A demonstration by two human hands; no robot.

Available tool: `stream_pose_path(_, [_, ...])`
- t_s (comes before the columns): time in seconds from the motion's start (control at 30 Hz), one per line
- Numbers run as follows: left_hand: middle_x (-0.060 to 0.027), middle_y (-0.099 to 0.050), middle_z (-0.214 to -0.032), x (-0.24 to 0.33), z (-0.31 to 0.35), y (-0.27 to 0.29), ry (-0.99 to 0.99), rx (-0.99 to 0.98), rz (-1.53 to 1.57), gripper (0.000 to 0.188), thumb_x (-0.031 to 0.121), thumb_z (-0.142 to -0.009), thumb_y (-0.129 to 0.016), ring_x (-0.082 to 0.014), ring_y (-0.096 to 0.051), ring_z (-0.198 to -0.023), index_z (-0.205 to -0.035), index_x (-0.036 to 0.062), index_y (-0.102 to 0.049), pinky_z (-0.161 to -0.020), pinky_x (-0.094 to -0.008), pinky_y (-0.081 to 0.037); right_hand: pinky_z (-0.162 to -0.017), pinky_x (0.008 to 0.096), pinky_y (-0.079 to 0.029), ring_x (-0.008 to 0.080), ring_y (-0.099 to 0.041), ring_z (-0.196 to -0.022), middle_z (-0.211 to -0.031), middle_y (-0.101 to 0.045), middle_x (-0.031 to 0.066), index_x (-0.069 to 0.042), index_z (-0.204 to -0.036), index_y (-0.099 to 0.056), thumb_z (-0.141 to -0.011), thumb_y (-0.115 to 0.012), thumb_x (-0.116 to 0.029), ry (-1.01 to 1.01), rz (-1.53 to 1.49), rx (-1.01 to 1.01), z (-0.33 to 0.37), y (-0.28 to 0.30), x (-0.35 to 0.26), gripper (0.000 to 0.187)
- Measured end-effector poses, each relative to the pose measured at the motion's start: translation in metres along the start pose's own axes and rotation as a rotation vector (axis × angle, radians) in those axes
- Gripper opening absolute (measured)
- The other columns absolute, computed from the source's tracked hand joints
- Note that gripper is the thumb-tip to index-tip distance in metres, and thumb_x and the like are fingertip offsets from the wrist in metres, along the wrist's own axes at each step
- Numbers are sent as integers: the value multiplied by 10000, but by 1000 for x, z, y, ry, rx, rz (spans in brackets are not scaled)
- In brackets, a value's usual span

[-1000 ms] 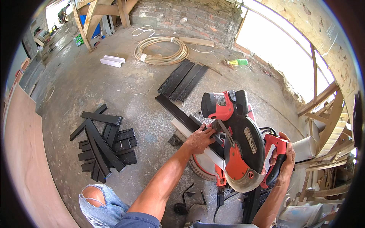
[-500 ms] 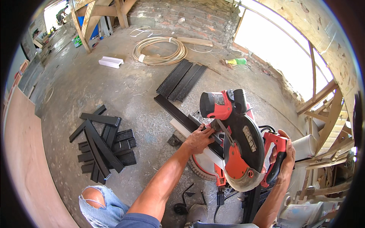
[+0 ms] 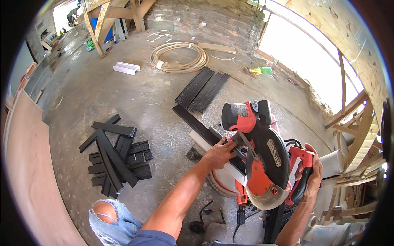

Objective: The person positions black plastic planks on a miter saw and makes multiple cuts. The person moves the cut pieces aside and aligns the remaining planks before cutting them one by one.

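At far left, a plywood sheet (image 3: 30,164) stands along the edge of the view; beside it on the concrete floor lies a crisscrossed pile of short black strips (image 3: 119,158); beyond the pile, a white channel offcut (image 3: 126,68) lies near a coiled hose (image 3: 180,58) bound with white ties; next comes the black profile (image 3: 195,123), the workpiece, laid obliquely across the miter saw, its far end just beside two wider black lengths (image 3: 202,90) on the floor; a white strip (image 3: 201,140) runs alongside it; my left hand (image 3: 220,154) grasps the profile from above, fingers bent over it at the saw's fence; the red-and-black miter saw (image 3: 269,153) stands to the right, its head hiding the profile's near end; my right hand (image 3: 314,169) is clenched round the saw's handle (image 3: 303,182); rightmost, a white cylindrical container (image 3: 333,162) lies near stacked timber (image 3: 356,133).
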State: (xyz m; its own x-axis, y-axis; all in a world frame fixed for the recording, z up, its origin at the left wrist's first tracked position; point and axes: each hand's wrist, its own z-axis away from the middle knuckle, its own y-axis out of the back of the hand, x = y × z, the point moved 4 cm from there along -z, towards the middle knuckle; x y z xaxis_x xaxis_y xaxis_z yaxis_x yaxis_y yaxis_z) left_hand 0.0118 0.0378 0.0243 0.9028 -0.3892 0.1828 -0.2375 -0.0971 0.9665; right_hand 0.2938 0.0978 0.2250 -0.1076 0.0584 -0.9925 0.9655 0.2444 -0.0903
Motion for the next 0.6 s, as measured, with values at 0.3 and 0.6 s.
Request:
stream_pose_path(0.3, [-149,-485,-1446,-3,1,-3,6,-9,3,429,270,-793,-806,-295,-416,-1409,-1197,147,-728,-1232,-576,-275,-395,228,-446,88,-529,-432,-628,-589,26,13,-1383,-574,-1070,-546,-466,11,-11,-24,-2,2,4,573])
stream_pose_path(0.6, [-166,-525,-1375,-3,0,-6,-15,55,33,407,272,-768,-802,-307,-425,-1403,-1140,124,-730,-1225,-590,-267,-390,221,-443,90,-530,-432,-633,-593,27,1,-1378,-582,-1071,-543,-463,9,1,4,0,3,3,558])
